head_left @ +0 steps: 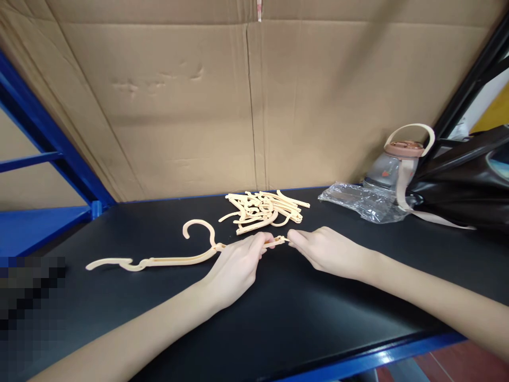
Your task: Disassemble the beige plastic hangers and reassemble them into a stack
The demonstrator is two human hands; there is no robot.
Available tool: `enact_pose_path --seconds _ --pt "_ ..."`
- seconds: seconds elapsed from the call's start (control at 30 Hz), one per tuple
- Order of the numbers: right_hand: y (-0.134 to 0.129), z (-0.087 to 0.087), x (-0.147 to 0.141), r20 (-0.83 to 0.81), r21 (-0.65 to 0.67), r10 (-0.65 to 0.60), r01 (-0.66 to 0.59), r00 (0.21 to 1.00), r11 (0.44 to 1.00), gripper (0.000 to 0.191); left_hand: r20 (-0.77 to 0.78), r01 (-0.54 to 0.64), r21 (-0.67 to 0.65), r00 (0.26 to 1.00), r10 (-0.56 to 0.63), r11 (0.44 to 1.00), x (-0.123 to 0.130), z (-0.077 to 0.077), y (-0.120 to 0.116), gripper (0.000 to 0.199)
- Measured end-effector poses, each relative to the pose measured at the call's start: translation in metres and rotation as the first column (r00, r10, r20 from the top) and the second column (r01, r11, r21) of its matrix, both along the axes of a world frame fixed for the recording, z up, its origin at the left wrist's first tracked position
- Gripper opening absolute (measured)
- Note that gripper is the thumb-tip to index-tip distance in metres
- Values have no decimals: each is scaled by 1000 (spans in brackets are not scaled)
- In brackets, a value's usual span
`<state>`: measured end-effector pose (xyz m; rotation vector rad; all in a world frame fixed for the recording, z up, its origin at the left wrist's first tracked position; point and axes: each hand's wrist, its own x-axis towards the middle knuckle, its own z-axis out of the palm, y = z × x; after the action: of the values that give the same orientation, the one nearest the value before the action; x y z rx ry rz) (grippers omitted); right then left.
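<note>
A cream plastic clothes hanger (175, 260) lies across the black tabletop, its hook toward the back and one curved end piece reaching out to the left. My left hand (238, 268) is closed around its right arm, just past the hook, and covers part of it. At the tip of that arm, my right hand (324, 248) pinches a small cream hanger end piece, mostly hidden by the fingers. The two hands are close together, with the arm's tip showing between them. Just behind them is a pile of loose cream hanger parts (270, 209).
Crumpled clear plastic wrapping (358, 201) and a clear bottle (387, 168) with a handle and strap stand at the back right, beside a black bag (465, 180). Cardboard (170, 106) walls off the back. A blue metal frame (67, 143) rises at the left.
</note>
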<state>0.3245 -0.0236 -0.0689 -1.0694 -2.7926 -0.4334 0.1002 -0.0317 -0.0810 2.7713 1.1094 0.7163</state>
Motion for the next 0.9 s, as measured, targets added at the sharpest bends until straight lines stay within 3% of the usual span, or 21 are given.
enact_pose_path --seconds 0.27,0.47,0.53,0.73,0.9 --pt "2 7 2 -128 -235 -6 -25 992 972 13 -68 22 62 998 -17 998 1 -1 3 29" --pt "8 18 8 -312 -473 -59 -101 948 875 14 -112 42 92 993 -31 995 2 -2 5 33" --pt "9 16 8 -347 -477 -72 -110 935 872 15 -108 43 97 994 -33 994 1 -3 6 36" --pt "7 19 7 -375 -333 -68 -66 924 941 13 -89 78 174 994 -63 982 0 -6 6 55" --pt "8 24 10 -374 -375 -28 -123 927 919 18 -55 101 179 994 -92 979 1 -3 5 49"
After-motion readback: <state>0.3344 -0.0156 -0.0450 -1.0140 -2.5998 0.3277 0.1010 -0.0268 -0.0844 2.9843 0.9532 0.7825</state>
